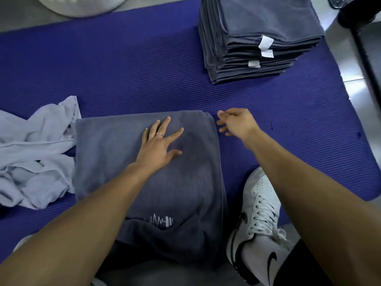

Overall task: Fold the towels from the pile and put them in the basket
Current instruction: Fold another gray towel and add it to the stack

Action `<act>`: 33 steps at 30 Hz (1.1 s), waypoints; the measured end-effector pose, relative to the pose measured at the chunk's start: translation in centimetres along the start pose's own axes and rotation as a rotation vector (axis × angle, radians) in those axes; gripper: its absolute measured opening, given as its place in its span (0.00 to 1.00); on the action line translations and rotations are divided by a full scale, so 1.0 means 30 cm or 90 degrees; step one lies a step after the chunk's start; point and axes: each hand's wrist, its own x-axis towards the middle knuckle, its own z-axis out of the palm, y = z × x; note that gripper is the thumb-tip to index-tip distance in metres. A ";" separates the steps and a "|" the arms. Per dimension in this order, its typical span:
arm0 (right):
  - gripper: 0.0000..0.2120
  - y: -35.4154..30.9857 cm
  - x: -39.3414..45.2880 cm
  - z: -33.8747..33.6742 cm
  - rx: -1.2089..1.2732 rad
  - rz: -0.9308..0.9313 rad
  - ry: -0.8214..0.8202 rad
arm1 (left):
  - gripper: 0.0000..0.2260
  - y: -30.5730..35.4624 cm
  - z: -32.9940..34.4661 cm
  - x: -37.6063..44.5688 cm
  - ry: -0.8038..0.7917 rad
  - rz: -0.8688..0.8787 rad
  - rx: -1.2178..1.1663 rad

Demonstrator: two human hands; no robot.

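Nearest, a white shoe point(255, 219) sat on the right, beside the near end of the dark grey towel point(115, 162), which ran away from the person over the purple mat point(144, 69). The towel's near end, with a small stitched logo point(161, 220), lay bunched and partly under the left forearm. The left hand point(158, 145) pressed flat on the towel's far half, fingers spread, holding nothing. The right hand point(235, 120) hovered just off the far right corner, fingers loosely curled and empty.

If the right hand caught only the top layer there, I judged the fold could come apart, and the bunched near end could leave it lopsided.

To the left lay a crumpled pale cloth point(35, 153), touching the towel's edge. Farther off on the right stood a stack point(259, 38) of folded towels. At the far left a white rim point(82, 7), perhaps the basket, was cut off by the frame; I could not tell what it held.
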 end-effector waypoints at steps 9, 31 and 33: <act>0.07 -0.083 0.088 0.044 0.083 0.051 0.003 | 0.30 0.001 0.010 0.007 -0.005 -0.009 -0.012; 0.07 0.098 0.025 0.024 -0.133 -0.056 0.127 | 0.25 -0.005 0.017 -0.068 0.011 -0.001 -0.028; 0.05 0.120 -0.062 0.010 -0.126 -0.071 0.079 | 0.23 0.004 0.004 -0.121 0.015 -0.011 -0.110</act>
